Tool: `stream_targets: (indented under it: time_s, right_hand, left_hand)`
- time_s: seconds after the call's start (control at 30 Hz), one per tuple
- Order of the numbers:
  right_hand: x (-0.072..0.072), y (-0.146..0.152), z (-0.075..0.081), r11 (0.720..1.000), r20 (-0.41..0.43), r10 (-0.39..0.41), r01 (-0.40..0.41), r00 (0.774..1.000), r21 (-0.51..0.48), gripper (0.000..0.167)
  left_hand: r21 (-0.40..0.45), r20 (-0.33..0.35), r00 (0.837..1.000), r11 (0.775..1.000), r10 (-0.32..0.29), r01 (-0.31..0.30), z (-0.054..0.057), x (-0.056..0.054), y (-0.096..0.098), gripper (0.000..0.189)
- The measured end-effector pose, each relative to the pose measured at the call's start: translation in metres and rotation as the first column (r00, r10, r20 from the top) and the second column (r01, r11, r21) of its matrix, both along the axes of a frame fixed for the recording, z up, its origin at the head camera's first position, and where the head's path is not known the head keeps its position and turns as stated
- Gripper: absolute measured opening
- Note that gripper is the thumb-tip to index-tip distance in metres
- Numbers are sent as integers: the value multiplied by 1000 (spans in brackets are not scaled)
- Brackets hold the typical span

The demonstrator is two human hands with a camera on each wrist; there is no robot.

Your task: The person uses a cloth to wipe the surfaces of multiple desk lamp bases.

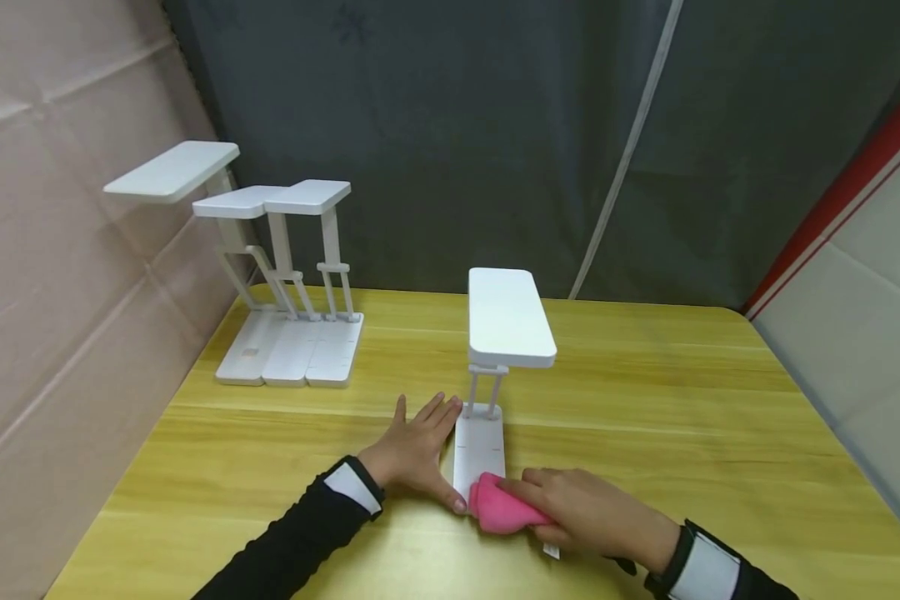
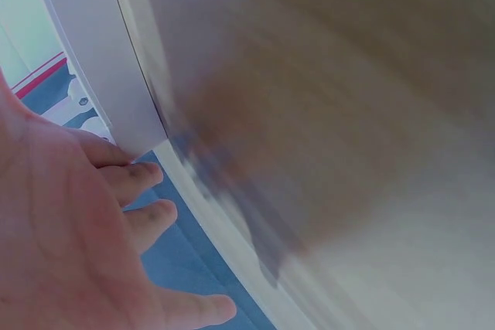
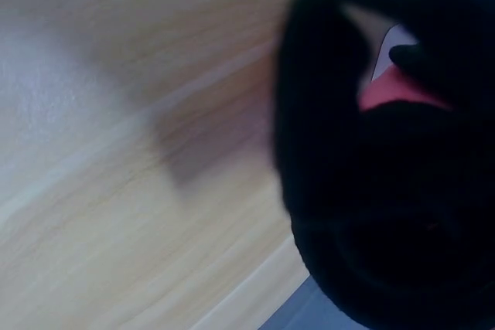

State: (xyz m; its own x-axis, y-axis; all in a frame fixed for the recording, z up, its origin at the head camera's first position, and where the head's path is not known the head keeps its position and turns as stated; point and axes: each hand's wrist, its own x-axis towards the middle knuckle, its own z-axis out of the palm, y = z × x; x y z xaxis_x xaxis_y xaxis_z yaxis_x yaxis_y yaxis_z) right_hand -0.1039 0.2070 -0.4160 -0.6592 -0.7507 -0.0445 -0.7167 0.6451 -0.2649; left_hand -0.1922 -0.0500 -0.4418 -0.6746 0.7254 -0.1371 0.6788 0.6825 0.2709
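A white folding stand point(image 1: 512, 317) with a flat tilted top panel and thin twin legs stands in front of me on the table. My left hand point(image 1: 417, 457) lies along the left side of its base point(image 1: 479, 450), fingers spread, thumb at the near corner. In the left wrist view, the fingertips point(image 2: 147, 174) are at the edge of the white base point(image 2: 93, 44). With its fingers curled round a bunched pink cloth point(image 1: 504, 505), my right hand point(image 1: 588, 510) holds it on the base's near end. A dark blurred cuff covers most of the right wrist view.
Several similar white stands point(image 1: 307, 350) are lined up side by side at the table's back left, one with its panel raised higher. A small white tag point(image 1: 551, 551) shows under the right hand. A dark curtain point(image 1: 420, 150) hangs behind the wooden table point(image 1: 645, 400).
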Motion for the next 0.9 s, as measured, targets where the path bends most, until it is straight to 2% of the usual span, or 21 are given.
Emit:
stream_targets:
  time_s: [0.17,0.33,0.43,0.53,0.6,0.67,0.77,0.83,0.9]
  right_hand:
    - [1,0,2,999,22,45,-45,999,-14,52]
    - [4,-1,10,991,151,106,-92,983,-100,48]
    - [-2,-5,17,987,153,82,-59,985,-149,47]
    - [-18,-11,21,991,45,-22,28,999,-127,51]
    - [-31,-16,21,992,-48,-87,82,995,-91,54]
    - [-41,-21,17,991,-148,-125,117,981,-62,56]
    - [-48,-28,6,991,-305,-129,130,944,-16,57]
    - [-49,-31,-1,992,-367,-116,126,923,4,58]
    - [-50,-33,-5,994,-395,-94,106,914,9,58]
  left_hand:
    - [-24,-7,1000,1000,7,-7,0,-1,0,134]
    - [-26,1,1000,1000,7,-7,0,0,2,135]
    - [-30,6,1000,1000,8,-8,0,1,4,135]
    - [-25,18,1000,1000,19,-19,0,0,5,136]
    - [-8,34,999,1000,29,-29,-1,0,4,136]
    - [3,42,999,999,33,-34,-1,0,4,135]
    - [16,43,998,999,35,-36,-2,1,3,134]
    - [13,39,999,999,35,-35,-1,2,3,134]
    - [10,31,999,999,39,-40,1,1,2,134]
